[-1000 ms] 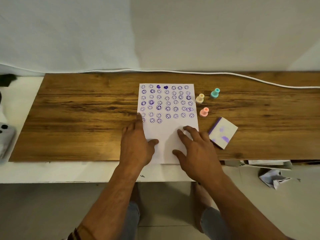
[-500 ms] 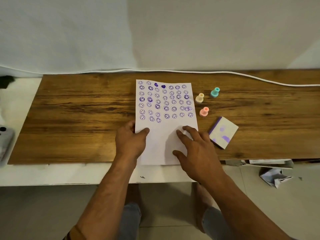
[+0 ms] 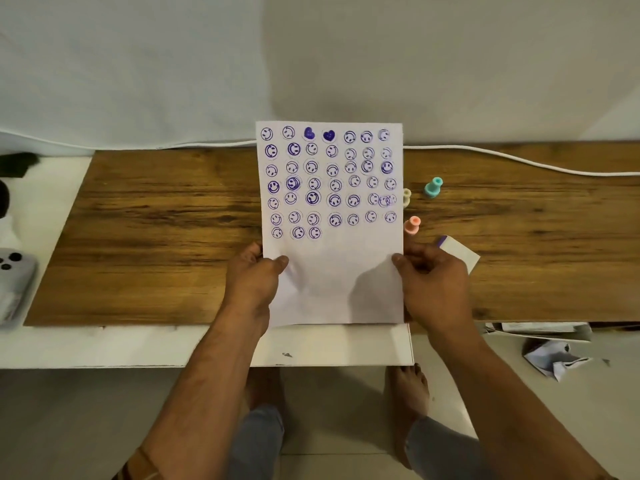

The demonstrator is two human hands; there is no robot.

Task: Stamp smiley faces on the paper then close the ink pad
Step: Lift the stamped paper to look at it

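Paper [image 3: 332,271]: you hold it lifted off the counter [image 3: 156,237], tilted up toward the camera, its top edge reaching above the counter's far edge. Upper part is covered with rows of purple smiley stamps; two solid purple hearts sit in the top row. Bottom row carries only three smileys at the left; the lower part of the sheet is blank.

Left hand [image 3: 254,285]: fingers closed on the sheet's left edge, thumb on the front face, other fingers behind. Right hand [image 3: 433,289]: fingers closed on the right edge the same way, thumb tip on the front.

Ink pad [image 3: 460,252]: on the counter just right of your right hand, partly hidden by it. White top, purple edge showing at its near-left corner. Whether the lid is fully shut cannot be told from this view.

Stampers, all on the counter right of the paper: pink stamper [image 3: 412,226] closest to the ink pad, cream stamper [image 3: 406,197] half hidden behind the sheet's right edge, teal stamper [image 3: 433,187] farthest right.

A white cable [image 3: 519,162] runs along the counter's far edge. Crumpled paper [image 3: 554,362] lies on the floor at the right. A phone [image 3: 14,282] sits at the far left.
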